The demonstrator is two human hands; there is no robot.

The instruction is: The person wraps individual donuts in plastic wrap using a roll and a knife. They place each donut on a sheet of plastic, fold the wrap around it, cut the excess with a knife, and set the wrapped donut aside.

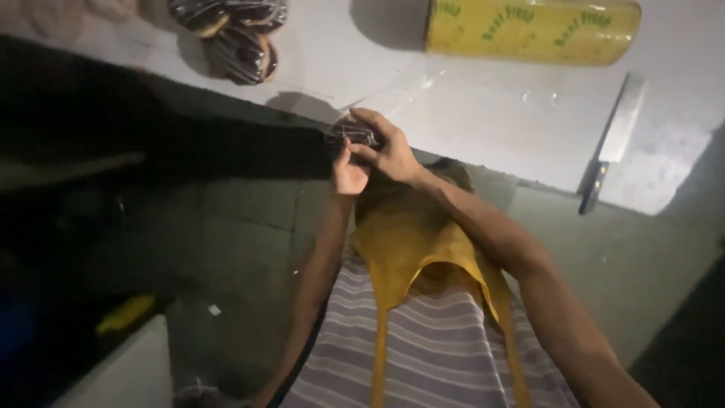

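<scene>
Doughnut [352, 133], chocolate-topped and partly wrapped in clear film, is sitting at the near edge of the white bench [483, 113], pinched between both hands. Right hand [389, 147] is gripping over the top; left hand [349, 172] is supporting from below. Pulling the film taut should be giving a neater wrap.

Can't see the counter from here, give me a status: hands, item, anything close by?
Both hands, left hand and right hand, closed on a small dark film-wrapped item at the counter edge. Knife lies right; film roll behind.
</scene>
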